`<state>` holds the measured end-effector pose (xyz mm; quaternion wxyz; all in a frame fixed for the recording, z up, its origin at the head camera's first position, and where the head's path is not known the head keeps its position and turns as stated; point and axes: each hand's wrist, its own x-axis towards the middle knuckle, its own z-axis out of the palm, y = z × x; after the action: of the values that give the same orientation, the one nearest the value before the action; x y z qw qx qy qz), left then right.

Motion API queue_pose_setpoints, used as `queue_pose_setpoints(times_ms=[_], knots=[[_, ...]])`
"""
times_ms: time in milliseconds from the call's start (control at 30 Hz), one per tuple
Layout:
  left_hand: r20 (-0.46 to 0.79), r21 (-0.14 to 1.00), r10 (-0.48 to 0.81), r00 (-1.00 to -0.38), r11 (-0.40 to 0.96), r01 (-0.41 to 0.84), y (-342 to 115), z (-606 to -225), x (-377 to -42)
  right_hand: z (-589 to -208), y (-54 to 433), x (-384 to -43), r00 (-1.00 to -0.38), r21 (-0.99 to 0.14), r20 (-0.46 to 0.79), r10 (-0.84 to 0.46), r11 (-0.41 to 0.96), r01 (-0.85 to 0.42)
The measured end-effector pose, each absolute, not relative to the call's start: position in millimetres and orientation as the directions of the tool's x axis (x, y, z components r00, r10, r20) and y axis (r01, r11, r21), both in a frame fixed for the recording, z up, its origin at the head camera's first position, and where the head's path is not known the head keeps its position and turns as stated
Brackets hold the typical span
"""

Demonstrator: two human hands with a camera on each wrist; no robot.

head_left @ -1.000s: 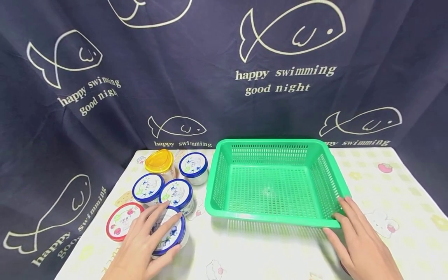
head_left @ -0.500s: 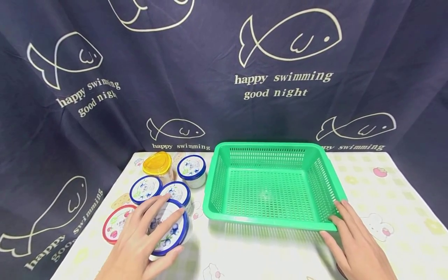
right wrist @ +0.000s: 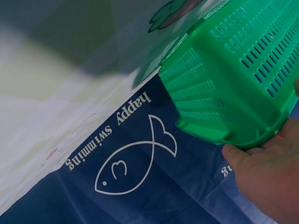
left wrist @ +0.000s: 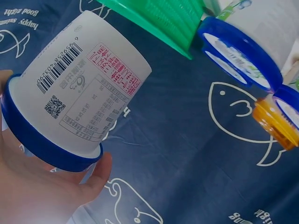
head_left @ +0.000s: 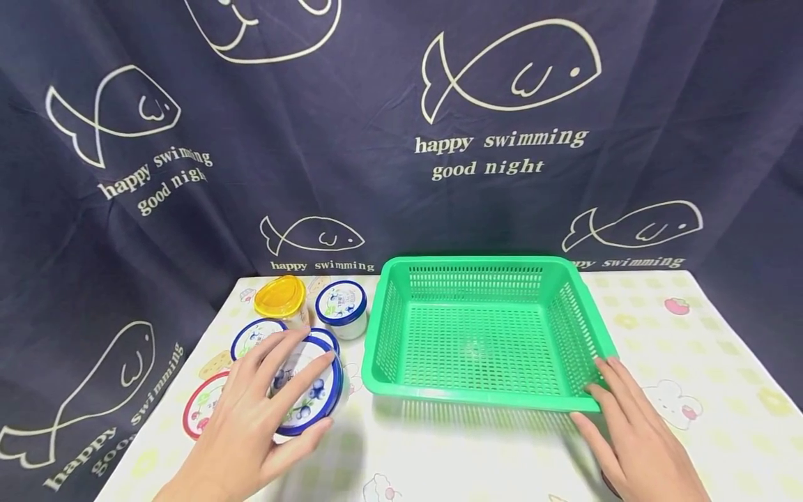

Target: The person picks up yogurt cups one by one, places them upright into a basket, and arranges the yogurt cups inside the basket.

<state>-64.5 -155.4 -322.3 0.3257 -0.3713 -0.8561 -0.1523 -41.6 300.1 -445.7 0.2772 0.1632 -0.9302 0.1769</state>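
Observation:
My left hand (head_left: 247, 422) grips a white tub (left wrist: 84, 84) by its blue lid from above, fingers spread round the rim. In the left wrist view the tub's side shows a barcode and printed text, and its base is raised off the table. The held tub's lid (head_left: 316, 390) overlaps another blue-lidded tub (head_left: 327, 337) behind it. My right hand (head_left: 643, 439) holds the near right corner of a green plastic basket (head_left: 477, 397), fingers over the rim and thumb on the outside. Slotted walls and a bare floor show in the basket.
Left of the basket stand a yellow-lidded tub (head_left: 280, 298), a blue-lidded tub (head_left: 341, 303), another blue-lidded tub (head_left: 251, 336) partly behind my hand, and a red-lidded tub (head_left: 199, 411). A dark curtain (head_left: 351, 160) with fish drawings hangs behind the patterned tablecloth (head_left: 414, 460).
My left hand has lifted the blue-lidded tub, which now covers more of the tub behind it. The right hand keeps its hold on the basket corner. The head view has shifted slightly.

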Motion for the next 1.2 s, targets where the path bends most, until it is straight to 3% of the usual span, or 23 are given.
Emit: queue_pose_setpoints(times_ms=[367, 767, 1200], knots=[[0.684, 0.011, 0.555, -0.474, 0.642, 0.767, -138, -312, -79, -445, 300, -40, -0.796, -0.237, 0.575, -0.187, 0.894, -0.381], [0.652, 0.035, 0.567, -0.504, 0.642, 0.766, -129, -312, -97, -444, 300, -39, -0.803, -0.228, 0.565, -0.188, 0.900, -0.371], [0.665, 0.020, 0.587, -0.461, 0.603, 0.797, -115, -314, -107, -447, 299, -35, -0.824, -0.242, 0.542, -0.164, 0.909, -0.340]])
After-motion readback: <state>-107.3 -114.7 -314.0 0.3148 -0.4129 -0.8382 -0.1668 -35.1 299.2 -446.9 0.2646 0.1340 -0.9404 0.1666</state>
